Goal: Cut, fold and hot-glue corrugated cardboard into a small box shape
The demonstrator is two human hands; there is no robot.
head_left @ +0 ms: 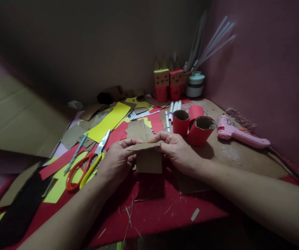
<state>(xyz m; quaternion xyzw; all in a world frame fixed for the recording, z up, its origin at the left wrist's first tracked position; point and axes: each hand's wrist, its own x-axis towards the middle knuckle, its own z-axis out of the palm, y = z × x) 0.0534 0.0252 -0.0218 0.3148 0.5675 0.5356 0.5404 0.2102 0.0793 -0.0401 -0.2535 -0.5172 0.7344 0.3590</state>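
Brown cardboard leans in as a large panel (22, 118) on my far left, and next come the twisted blue stick (76, 152) and the red-and-yellow scissors (89, 165), blades pointing away from me. My left hand (117, 158) pinches the left end of a narrow cardboard strip (145, 147), which is up in front of me with its long axis running crosswise, from one hand to the other. Neither hand is nearer; the strip bridges them. Just below it shows a flat cardboard piece (148, 164); I cannot tell whether the two are joined. My right hand (177, 151) is closed on the strip's right end. Beyond that stand red tubes (201, 135), then the pink glue gun (239, 134).
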